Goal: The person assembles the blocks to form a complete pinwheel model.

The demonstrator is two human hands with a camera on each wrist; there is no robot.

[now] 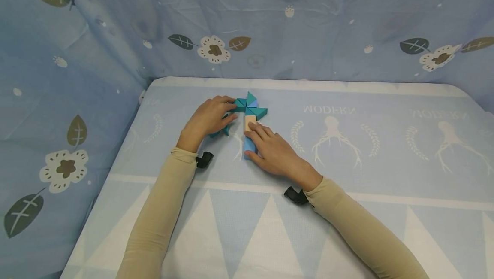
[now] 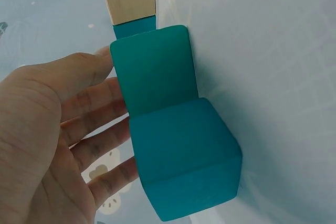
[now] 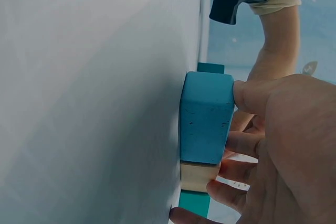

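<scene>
At the far left we see a blue fabric curtain [image 1: 65,94], printed with flowers and leaves, which also runs behind the pale blue-and-white patterned worktop [image 1: 432,154]. Next comes the person's left hand [image 1: 210,118], beige-sleeved, its fingers loosely extended at the left end of a pinwheel of teal and blue triangular blocks [image 1: 246,104]. Under its palm side lie smaller-looking teal angular blocks [image 1: 226,131], partly hidden from us by the hand. A black curved wrist mount [image 1: 204,159] juts out at that wrist.

We find the pinwheel left of the worktop's middle, toward the far edge. Below it, in line, sit a plain wooden block [image 1: 249,120] and a blue rectangular block [image 1: 249,147]. The right hand [image 1: 274,152] rests over these two, fingers outstretched and thumb on the blue one, covering part of both. Further right we see a second black wrist mount [image 1: 296,195] and pale antler prints [image 1: 333,139].
</scene>
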